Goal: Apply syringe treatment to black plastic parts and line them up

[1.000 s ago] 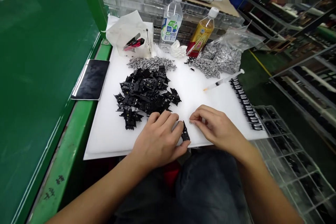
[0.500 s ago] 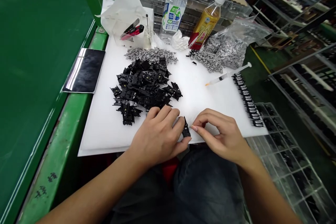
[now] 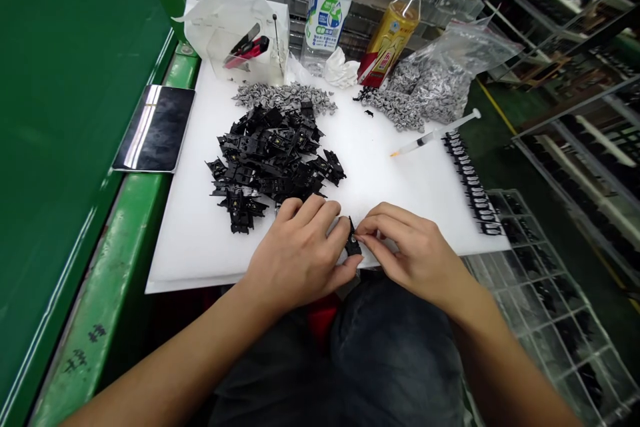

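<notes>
Near the front edge of the white board (image 3: pixel 200 250), my left hand (image 3: pixel 303 250) grips a small black part (image 3: pixel 353 245) between thumb and fingers. My right hand (image 3: pixel 407 243) is pinched at that part's right side; whatever lies between its fingertips is too small to make out. Beyond my left hand spreads a heap of black parts (image 3: pixel 275 153). Small grey pieces (image 3: pixel 285 99) lie behind the heap, and more grey pieces (image 3: pixel 400 110) spill from a clear bag (image 3: pixel 443 80). A syringe (image 3: pixel 425 139) with an orange tip rests on the board's right side.
A row of black parts (image 3: pixel 470 183) lines the right edge. Two bottles (image 3: pixel 327 13) (image 3: pixel 393 33), crumpled tissue (image 3: pixel 341 69) and a clear box (image 3: pixel 245 63) with cutters stand at the back. A tablet (image 3: pixel 156 129) lies left; a divided tray (image 3: pixel 545 300) sits lower right.
My right hand has moved slightly left, and its fingertips now meet the black part. My left hand keeps its hold. The whole view has shifted a little.
</notes>
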`<state>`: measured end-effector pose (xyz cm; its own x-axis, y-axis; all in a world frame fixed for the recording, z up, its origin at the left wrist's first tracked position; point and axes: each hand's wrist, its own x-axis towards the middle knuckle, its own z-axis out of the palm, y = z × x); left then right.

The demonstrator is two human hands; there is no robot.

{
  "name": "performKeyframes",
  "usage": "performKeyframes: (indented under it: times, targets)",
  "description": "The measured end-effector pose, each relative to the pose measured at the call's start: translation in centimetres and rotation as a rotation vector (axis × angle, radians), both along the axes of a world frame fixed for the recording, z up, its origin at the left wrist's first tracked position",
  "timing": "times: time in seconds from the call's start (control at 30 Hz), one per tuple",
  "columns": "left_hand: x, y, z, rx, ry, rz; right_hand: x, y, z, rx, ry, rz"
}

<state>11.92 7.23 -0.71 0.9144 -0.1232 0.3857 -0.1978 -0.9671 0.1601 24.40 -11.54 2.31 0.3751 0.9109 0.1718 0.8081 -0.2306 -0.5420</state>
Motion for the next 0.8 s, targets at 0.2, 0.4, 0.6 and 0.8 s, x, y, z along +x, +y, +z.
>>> performKeyframes:
  times: [0.2, 0.4, 0.6, 0.8]
  targets:
    - [0.0, 0.0, 0.0, 0.013, -0.006, 0.001, -0.2, 0.1, 0.7, -0.069, -0.021, -0.017]
    - [0.1, 0.0, 0.0, 0.007, 0.001, 0.001, -0.7, 0.5, 1.1, -0.131, -0.020, -0.085]
    - [0.0, 0.1, 0.0, -0.008, -0.007, -0.006, -0.5, -0.7, 1.6, -0.074, 0.016, -0.102]
    - [0.0, 0.2, 0.2, -0.026, -0.024, 0.004, 9.0, -4.3, 1.9, 0.247, -0.170, -0.641]
